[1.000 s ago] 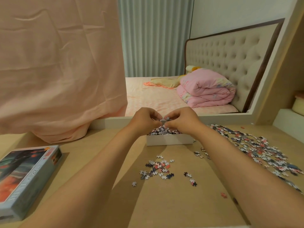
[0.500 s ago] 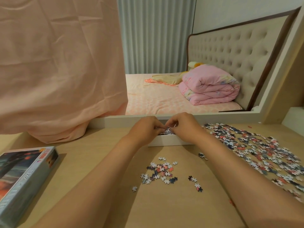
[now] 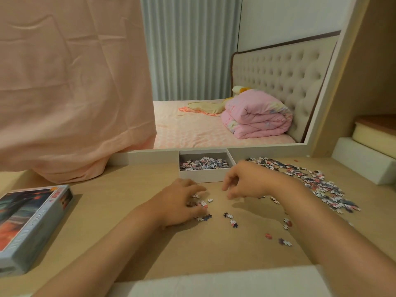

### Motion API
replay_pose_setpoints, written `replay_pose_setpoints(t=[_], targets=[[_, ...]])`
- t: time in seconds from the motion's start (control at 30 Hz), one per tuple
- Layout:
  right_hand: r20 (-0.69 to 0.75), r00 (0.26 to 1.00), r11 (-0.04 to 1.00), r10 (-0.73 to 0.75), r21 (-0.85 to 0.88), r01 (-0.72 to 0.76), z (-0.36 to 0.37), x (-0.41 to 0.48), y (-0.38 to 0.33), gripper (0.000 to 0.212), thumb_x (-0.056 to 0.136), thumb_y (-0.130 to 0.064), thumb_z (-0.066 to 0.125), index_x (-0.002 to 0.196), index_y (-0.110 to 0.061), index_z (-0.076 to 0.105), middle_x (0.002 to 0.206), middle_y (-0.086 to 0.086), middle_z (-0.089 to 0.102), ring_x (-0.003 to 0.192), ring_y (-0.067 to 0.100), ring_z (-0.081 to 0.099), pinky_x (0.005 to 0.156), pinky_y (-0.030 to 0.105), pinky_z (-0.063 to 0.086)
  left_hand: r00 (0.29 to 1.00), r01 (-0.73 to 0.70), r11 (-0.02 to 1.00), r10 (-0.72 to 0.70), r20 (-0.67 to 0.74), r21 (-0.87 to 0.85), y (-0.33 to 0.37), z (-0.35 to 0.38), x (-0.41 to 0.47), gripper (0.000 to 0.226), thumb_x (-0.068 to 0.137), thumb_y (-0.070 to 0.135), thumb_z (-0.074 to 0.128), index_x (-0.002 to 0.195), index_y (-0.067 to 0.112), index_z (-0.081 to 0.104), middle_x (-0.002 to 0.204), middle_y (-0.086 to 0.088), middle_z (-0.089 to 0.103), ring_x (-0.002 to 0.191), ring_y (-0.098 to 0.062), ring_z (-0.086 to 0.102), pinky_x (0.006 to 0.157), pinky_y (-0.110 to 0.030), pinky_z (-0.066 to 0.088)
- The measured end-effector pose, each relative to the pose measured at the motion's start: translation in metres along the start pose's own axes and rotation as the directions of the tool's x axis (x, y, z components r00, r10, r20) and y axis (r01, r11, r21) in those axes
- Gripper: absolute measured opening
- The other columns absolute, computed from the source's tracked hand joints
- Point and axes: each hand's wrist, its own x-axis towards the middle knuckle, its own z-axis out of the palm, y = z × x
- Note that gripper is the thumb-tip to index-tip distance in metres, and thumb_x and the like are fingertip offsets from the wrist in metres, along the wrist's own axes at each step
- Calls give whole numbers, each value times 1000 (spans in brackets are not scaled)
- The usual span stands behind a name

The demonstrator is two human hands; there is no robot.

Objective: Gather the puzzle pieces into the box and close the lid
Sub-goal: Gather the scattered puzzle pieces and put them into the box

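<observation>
Pale wood makes up the surface (image 3: 128, 211), and a shallow white box (image 3: 204, 178) sits at its far edge, lid off, with a layer of puzzle pieces (image 3: 203, 163) lying in the bottom.

Just in front of the box, the left hand (image 3: 179, 203) lies palm down on the surface. Its fingers (image 3: 198, 189) are bent and held close together, cupped over a small cluster (image 3: 202, 204) of pieces, and the fingertips rest on them. Some of that cluster pokes out past the fingertips. Whether any piece is lifted off the wood cannot be told.

The right hand (image 3: 246, 184) hangs a little above the surface, near the box's front right corner and apart from the left hand. Its fingers are loosely curled and point downward, slightly blurred. Nothing shows between them.

A few loose pieces (image 3: 232, 221) lie between the two forearms. A large scatter (image 3: 315, 183) of pieces spreads across the surface to the right of the box, running past the right wrist.

The lid (image 3: 32, 224), printed with a picture in orange and dark tones, lies flat at the left edge, well apart from the box.

A pink cloth (image 3: 70, 86) hangs down at the back left. A bed (image 3: 192, 133) with a folded pink quilt (image 3: 257, 116) shows beyond the box.
</observation>
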Motion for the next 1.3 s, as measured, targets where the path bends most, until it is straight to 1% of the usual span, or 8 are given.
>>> replay_pose_setpoints(t=[0.17, 0.37, 0.53, 0.73, 0.9, 1.0, 1.17, 1.3], targets=[[203, 938, 959, 281, -83, -269, -6, -48, 21, 26, 74, -19, 86, 92, -23, 69, 87, 4, 75, 68, 20, 72, 54, 28, 53, 973, 22, 998, -35, 229, 57, 32, 19, -11, 79, 83, 79, 38, 151, 52, 7, 164, 9, -5, 149, -13, -10, 121, -37, -5], [285, 859, 896, 425, 2, -444, 1, -88, 40, 21, 76, -6, 83, 92, -11, 70, 67, 8, 71, 52, 23, 61, 53, 33, 53, 984, -96, 993, 104, 142, -65, 76, 38, 8, 72, 87, 66, 52, 151, 44, 26, 163, 6, 13, 149, -12, 7, 119, -29, 6], [173, 932, 929, 320, 138, -344, 21, -82, 41, 14, 83, -11, 78, 94, -3, 72, 71, 11, 69, 54, 19, 62, 58, 32, 58, 984, -172, 976, 175, 10, -132, 91, 42, 22, 37, 99, 30, 53, 134, 19, 61, 147, -8, 47, 135, -18, 41, 103, -14, 25], [-56, 978, 965, 199, 186, -186, 41, -61, 23, 4, 87, -17, 74, 85, -13, 75, 65, -1, 66, 56, 16, 61, 55, 30, 56, 994, -51, 980, 30, -109, -192, 71, 17, 6, 35, 101, 34, 48, 131, 23, 62, 142, 4, 54, 129, -11, 50, 103, -17, 32], [-247, 964, 995, 100, 22, -98, 48, -55, 16, 25, 92, -42, 63, 110, -27, 69, 119, -4, 62, 109, 17, 57, 92, 37, 48, 966, 219, 963, -237, 101, 159, 26, 7, -33, 72, 92, 72, 27, 154, 39, 14, 164, 5, 5, 151, -20, 4, 122, -44, 6], [-203, 962, 959, 182, -177, -219, 55, -49, 29, 63, 94, -64, 42, 149, -36, 35, 161, 5, 21, 148, 31, 16, 119, 54, 17, 939, 236, 956, -271, 213, 176, 20, 14, -52, 86, 84, 82, 23, 154, 41, -6, 163, 6, -15, 149, -16, -15, 121, -43, -7], [-106, 940, 922, 324, -186, -339, 71, -39, 50, 83, 91, -77, 17, 157, -33, -6, 163, 8, -19, 149, 31, -23, 118, 57, -13, 985, 97, 987, -113, 133, 126, 37, 26, -45, 95, 82, 83, 30, 156, 34, -3, 164, 9, -9, 149, -9, -11, 122, -35, -3], [-101, 989, 990, 108, -79, -116, 76, -34, 40, 64, 102, -56, 27, 158, -27, 16, 167, 4, 4, 153, 23, -2, 122, 50, -4, 993, -3, 998, -5, 114, 68, 61, 33, -22, 103, 79, 81, 44, 156, 30, -1, 164, 10, -3, 149, -8, -4, 121, -32, 0]])
